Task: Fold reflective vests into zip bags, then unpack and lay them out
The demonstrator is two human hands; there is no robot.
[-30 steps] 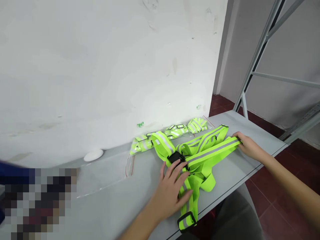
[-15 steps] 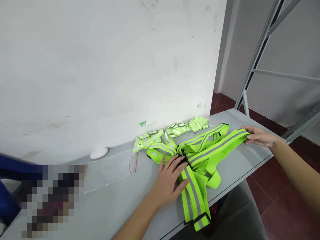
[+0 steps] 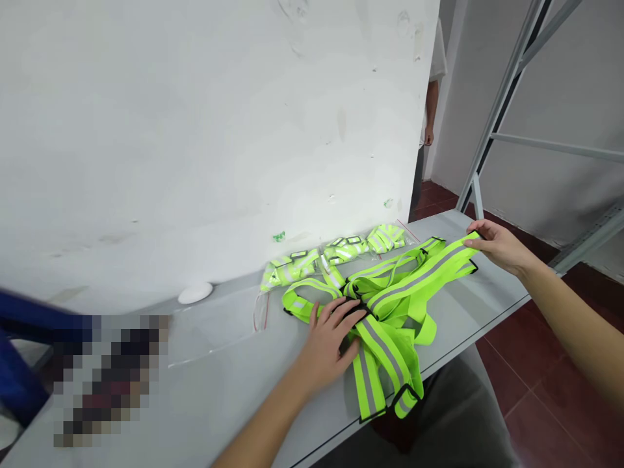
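Reflective harness (image 3: 387,351), bright yellow-green with silver stripes, is spread over the right half of the grey table (image 3: 234,403), with a black slider buckle (image 3: 408,394) right at the near edge. Left hand (image 3: 324,344) rests on the middle of it, fingers a bit spread and lightly curved over the black centre piece (image 3: 363,304), more pressing than gripping from what I can see. Right hand (image 3: 500,247) has thumb and fingers pinched together on the end of one strap (image 3: 429,272), drawn out to the far right.

If you ask me, the trick is pinning that centre with the left while lining up the strap edges with the right, so nothing twists. I'd watch the near straps too, they could slide off.

Container-wise, three clear bags sit along the wall (image 3: 195,130) behind the harness: left bag (image 3: 290,270), middle bag (image 3: 344,248) and right bag (image 3: 385,238), each with bundled yellow-green straps inside. Further left there's a flat clear plastic sheet (image 3: 214,331), maybe another bag, can't tell, just near a white oval thing (image 3: 195,293).
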